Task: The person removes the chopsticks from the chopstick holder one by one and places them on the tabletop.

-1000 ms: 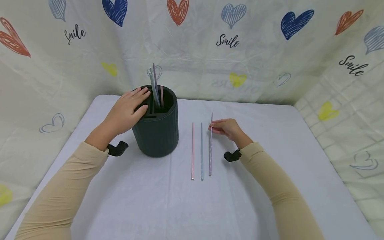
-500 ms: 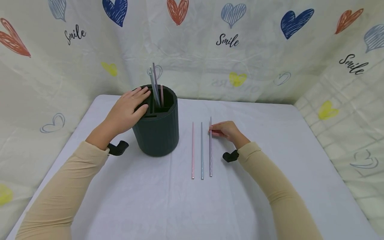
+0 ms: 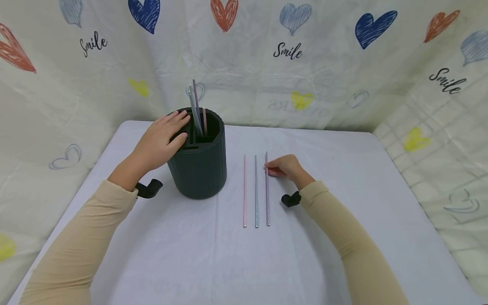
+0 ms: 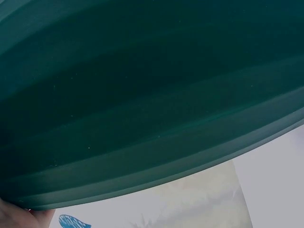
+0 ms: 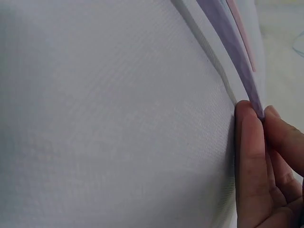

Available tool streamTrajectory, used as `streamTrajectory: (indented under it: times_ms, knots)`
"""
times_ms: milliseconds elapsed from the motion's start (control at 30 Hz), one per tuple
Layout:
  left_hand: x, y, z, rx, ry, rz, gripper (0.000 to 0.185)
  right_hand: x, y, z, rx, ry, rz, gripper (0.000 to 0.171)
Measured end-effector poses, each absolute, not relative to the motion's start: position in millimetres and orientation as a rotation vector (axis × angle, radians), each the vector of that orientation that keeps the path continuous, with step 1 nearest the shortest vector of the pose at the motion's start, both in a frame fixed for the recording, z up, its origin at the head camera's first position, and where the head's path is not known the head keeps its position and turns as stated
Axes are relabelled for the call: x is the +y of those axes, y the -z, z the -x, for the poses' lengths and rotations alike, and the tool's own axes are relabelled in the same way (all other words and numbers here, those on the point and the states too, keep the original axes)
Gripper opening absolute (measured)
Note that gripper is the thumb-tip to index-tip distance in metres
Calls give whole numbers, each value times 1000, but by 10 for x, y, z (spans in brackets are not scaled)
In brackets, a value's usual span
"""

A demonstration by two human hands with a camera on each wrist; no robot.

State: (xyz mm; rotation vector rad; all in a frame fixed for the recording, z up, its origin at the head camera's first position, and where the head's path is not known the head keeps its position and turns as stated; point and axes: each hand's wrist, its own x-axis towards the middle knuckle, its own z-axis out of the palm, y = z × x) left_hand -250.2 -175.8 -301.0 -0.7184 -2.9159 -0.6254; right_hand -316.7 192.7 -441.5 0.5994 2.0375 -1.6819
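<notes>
Purple stick (image 5: 232, 52) pinched by right hand (image 5: 263, 166), wrist-view closeup.

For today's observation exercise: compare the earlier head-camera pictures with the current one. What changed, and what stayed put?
The right hand, pinching the purple stick, brought its raised far end down and straightened it alongside the blue stick and pink stick. It still holds it. The left hand stayed on the dark holder.

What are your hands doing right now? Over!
Left hand resting on dark green holder rim. Right hand pinching purple stick, lying on table beside blue stick and pink stick. Nothing in the way.
</notes>
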Motion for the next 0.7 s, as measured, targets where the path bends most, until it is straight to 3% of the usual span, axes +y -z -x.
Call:
streamTrajectory:
  times_ms: [333,700]
  knots:
    - [-1751,3009,2500,-2918,620,722,56,1938,4405,3141,2187,1556,-490,13]
    - [-1764,3009,2495,-2922,624,724,56,1901,4021,3106,2203,1746,-404,41]
